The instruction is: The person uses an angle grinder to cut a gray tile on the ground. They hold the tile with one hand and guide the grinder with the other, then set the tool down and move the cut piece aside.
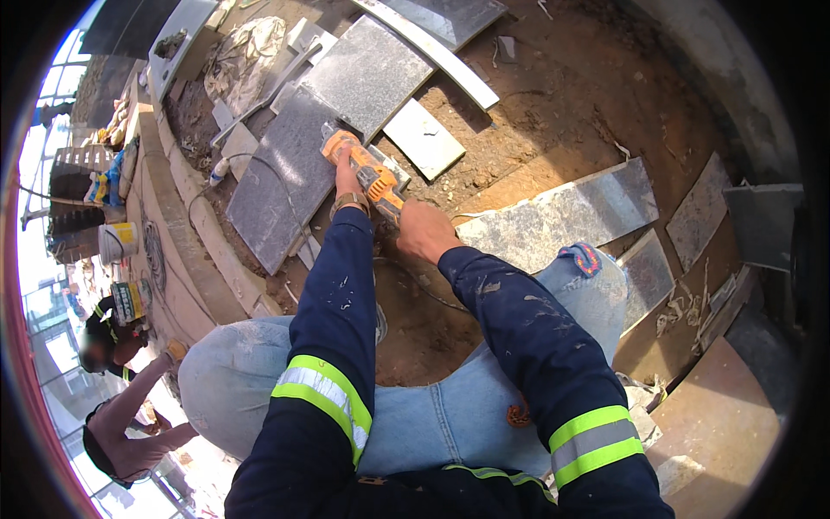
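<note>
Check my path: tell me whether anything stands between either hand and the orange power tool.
Nothing visible does. The left hand already grips the orange power tool near its front, and the right hand holds its rear end; no other thing shows between them and it.

There are two hands (428, 233), one orange power tool (377, 182), one wristwatch (351, 201), two buckets (118, 244), two other people (128, 430), two striped sleeves (332, 294) and at least six stone slabs (285, 177).
</note>
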Motion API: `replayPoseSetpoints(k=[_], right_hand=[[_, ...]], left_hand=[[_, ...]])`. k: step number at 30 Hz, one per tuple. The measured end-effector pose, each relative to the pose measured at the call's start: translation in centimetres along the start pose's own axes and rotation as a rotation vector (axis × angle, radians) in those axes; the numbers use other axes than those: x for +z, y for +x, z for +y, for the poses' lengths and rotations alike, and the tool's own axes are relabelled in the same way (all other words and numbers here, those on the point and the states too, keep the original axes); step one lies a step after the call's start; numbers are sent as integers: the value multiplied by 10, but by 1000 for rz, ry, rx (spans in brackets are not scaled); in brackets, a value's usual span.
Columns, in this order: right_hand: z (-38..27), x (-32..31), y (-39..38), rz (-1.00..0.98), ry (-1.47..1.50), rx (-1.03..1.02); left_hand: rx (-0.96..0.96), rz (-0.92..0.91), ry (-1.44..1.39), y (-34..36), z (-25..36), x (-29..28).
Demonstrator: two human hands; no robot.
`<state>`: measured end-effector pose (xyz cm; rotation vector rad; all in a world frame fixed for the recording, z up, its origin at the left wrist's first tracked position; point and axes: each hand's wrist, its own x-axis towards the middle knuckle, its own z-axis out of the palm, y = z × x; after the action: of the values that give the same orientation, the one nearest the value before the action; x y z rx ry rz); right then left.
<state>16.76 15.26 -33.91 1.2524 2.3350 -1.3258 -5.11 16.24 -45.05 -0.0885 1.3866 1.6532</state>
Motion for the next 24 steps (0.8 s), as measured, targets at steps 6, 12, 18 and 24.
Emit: replayPoseSetpoints(k=[6, 12, 18, 24], right_hand=[[-6, -9, -6, -50, 11, 22], [-8, -13, -8, -56, 32, 23], [-10, -13, -6, -37, 21, 9], [-8, -8, 1, -28, 26, 23]], left_hand=[[17, -35, 81, -5, 7, 0], [-1, -33, 118, -10, 10, 3], [30, -34, 96, 0, 10, -2], [19, -14, 96, -5, 10, 3]])
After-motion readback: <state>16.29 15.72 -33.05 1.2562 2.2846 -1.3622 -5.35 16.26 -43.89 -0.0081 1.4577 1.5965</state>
